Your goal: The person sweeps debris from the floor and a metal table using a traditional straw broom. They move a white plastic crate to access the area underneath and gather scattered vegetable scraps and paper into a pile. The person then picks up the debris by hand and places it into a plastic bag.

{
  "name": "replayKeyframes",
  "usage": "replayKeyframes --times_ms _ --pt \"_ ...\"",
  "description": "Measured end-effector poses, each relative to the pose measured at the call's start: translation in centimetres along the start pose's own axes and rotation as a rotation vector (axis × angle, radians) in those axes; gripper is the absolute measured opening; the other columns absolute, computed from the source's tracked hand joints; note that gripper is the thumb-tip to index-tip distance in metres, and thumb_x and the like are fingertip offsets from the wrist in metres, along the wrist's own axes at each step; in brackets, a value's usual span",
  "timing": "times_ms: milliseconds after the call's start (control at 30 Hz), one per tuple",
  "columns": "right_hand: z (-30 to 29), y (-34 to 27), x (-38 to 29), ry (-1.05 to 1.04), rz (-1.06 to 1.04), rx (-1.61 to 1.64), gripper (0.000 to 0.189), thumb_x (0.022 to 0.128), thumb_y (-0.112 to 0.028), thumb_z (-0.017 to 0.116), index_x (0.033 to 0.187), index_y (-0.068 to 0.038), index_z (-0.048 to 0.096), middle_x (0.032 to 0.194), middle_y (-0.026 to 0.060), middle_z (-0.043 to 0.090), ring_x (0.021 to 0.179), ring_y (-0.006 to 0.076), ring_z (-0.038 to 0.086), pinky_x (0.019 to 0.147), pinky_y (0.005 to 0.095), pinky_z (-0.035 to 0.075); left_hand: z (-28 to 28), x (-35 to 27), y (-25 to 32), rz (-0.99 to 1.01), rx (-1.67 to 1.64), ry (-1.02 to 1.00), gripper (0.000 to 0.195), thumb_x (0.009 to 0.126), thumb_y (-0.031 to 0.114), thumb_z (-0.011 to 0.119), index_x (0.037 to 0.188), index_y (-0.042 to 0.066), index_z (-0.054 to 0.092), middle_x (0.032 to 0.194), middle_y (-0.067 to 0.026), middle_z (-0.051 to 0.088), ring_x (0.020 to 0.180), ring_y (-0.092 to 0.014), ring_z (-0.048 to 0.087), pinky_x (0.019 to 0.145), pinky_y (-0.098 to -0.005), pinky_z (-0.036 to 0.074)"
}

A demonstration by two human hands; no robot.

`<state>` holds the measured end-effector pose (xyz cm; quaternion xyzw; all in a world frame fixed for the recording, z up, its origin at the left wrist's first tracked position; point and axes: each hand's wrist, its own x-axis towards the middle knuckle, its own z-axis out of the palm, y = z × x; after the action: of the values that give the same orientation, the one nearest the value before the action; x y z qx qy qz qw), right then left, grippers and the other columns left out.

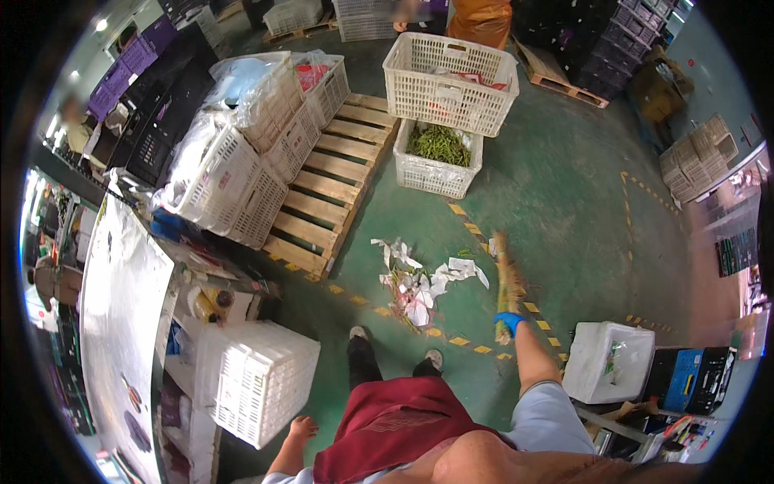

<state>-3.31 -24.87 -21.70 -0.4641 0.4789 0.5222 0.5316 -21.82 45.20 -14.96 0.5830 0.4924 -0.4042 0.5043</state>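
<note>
My right hand [510, 322], in a blue glove, grips a straw broom [505, 284] near its lower end, above the green floor. A swept-looking heap of torn white paper [420, 302] and plant scraps [399, 284] lies on the floor to the left of the broom. My bare left hand [303, 427] hangs low at my side with nothing in it and its fingers slightly bent. Just beyond it, to the left, is a white plastic crate [266, 381] by the workbench.
White crates [236, 187] load a wooden pallet [338, 175] ahead left. A crate of green stems [438, 148] stands under another white crate [450, 78]. At right is a foam box [611, 363]. Scissors [131, 393] lie on the metal-topped workbench [115, 314]. A person in an orange apron [481, 21] stands beyond.
</note>
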Motion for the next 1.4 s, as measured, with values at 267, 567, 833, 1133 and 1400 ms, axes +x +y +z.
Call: replayKeyframes --times_ms 267,567,833,1133,1400 --pt "15.6 4.1 -7.7 0.128 -0.463 -0.053 0.037 0.067 -0.015 0.059 0.099 -0.003 0.045 0.071 0.0133 0.054 0.057 0.0238 0.054 0.050 0.0362 0.046 -3.2 5.0 15.8 0.204 0.108 -0.084 0.032 0.084 0.023 0.043 0.112 0.007 0.043 0.089 -0.0128 0.058 0.074 -0.023 0.058 0.057 -0.0347 0.046" --pt "26.8 23.2 -13.0 -0.006 -0.166 0.651 0.024 0.071 -0.020 0.058 0.087 -0.005 0.048 0.069 0.0100 0.054 0.058 0.0211 0.054 0.051 0.0371 0.047 -6.5 9.3 27.0 0.211 0.197 -0.094 0.031 0.083 0.021 0.043 0.111 0.008 0.043 0.089 -0.0133 0.059 0.072 -0.025 0.059 0.057 -0.0361 0.046" --pt "30.7 21.6 8.0 -0.504 -0.545 1.444 0.023 0.071 -0.023 0.055 0.085 -0.006 0.049 0.071 0.0098 0.055 0.064 0.0228 0.055 0.057 0.0367 0.047 -5.7 9.7 29.6 0.204 0.354 -0.178 0.033 0.080 0.027 0.051 0.107 0.009 0.046 0.087 -0.0099 0.059 0.070 -0.020 0.059 0.052 -0.0313 0.044" --pt "34.7 -0.6 0.5 -0.636 -0.574 1.096 0.021 0.071 -0.024 0.055 0.081 -0.006 0.051 0.070 0.0091 0.056 0.062 0.0244 0.056 0.056 0.0354 0.048 -3.1 7.9 32.7 0.246 0.422 -0.177 0.029 0.081 0.024 0.048 0.104 0.007 0.046 0.085 -0.0107 0.058 0.068 -0.021 0.059 0.049 -0.0299 0.044" --pt "30.9 1.6 -14.4 -0.216 -0.472 0.701 0.020 0.071 -0.024 0.057 0.079 -0.007 0.050 0.064 0.0070 0.052 0.053 0.0186 0.052 0.046 0.0315 0.045 -2.8 7.8 30.3 0.230 0.280 -0.103 0.032 0.080 0.024 0.049 0.108 0.008 0.045 0.086 -0.0104 0.059 0.069 -0.021 0.059 0.050 -0.0307 0.045"
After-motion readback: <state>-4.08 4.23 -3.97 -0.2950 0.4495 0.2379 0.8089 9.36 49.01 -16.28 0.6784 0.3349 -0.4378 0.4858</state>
